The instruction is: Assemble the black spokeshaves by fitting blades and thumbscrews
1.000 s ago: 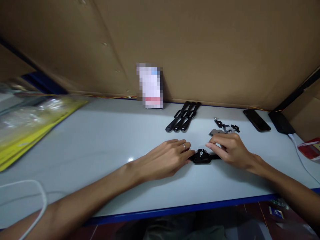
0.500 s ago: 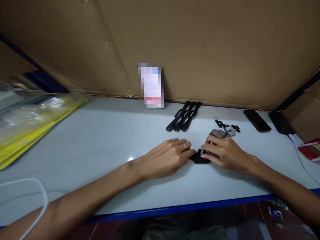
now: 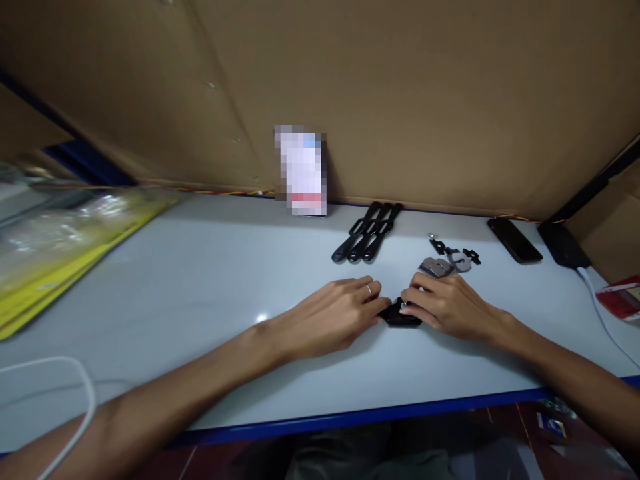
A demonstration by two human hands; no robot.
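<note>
I see a pale desk (image 3: pixel 200 287) with a blue front edge. On it, far centre, lie three black handles (image 3: pixel 367 232) side by side; right of them a cluster of small black and grey metal parts (image 3: pixel 450 257), then a dark phone (image 3: pixel 514 240). A yellow packet stack (image 3: pixel 60 257) lies far left, a white cable (image 3: pixel 75 387) near left, and a small black part (image 3: pixel 400 315) near centre.

I cannot read any text here. The white card (image 3: pixel 301 171) standing against the cardboard wall (image 3: pixel 400 100) is blurred, and the red packet (image 3: pixel 621 297) shows no clear letters.
</note>
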